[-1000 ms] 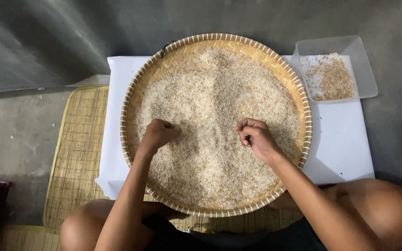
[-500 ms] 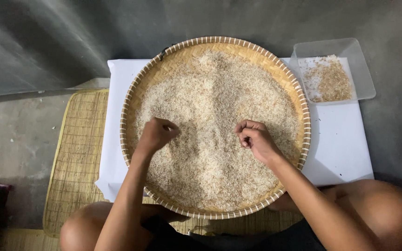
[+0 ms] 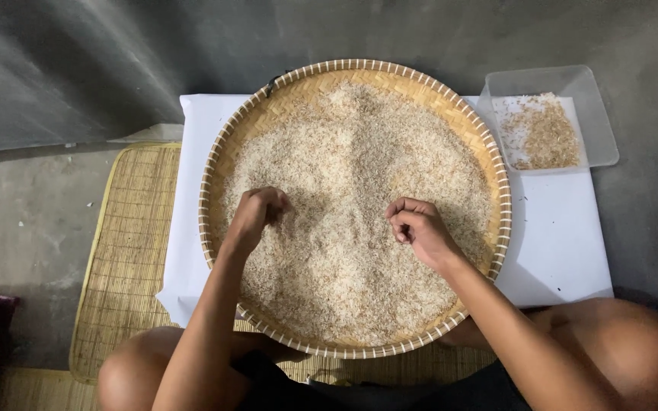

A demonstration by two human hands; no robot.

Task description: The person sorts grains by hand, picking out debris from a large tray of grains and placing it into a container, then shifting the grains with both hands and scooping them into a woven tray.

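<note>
A large round woven bamboo tray [image 3: 489, 164] is seen lying on a white rectangular sheet [image 3: 557, 243], and most of its floor is covered by a wide layer of pale, husk-flecked rice grains [image 3: 352, 175]. The left hand [image 3: 257, 215] is lowered into the grains at the left of the tray's middle, its fingers curled downward and bunched together at the tips; whether any grains are pinched between them cannot be told. The right hand [image 3: 419, 228] is held over the grains at the right of the middle, loosely fisted with the fingers folded inward toward the palm, and what it encloses, if anything, is hidden. The two hands are kept well apart. Just beyond the tray's upper right rim, a clear rectangular plastic container [image 3: 599, 114] is set, in which a small heap of brownish husks [image 3: 546, 137] is held. A woven straw mat [image 3: 131, 251] is spread under the sheet's left side, on the grey concrete floor [image 3: 32, 221]
</note>
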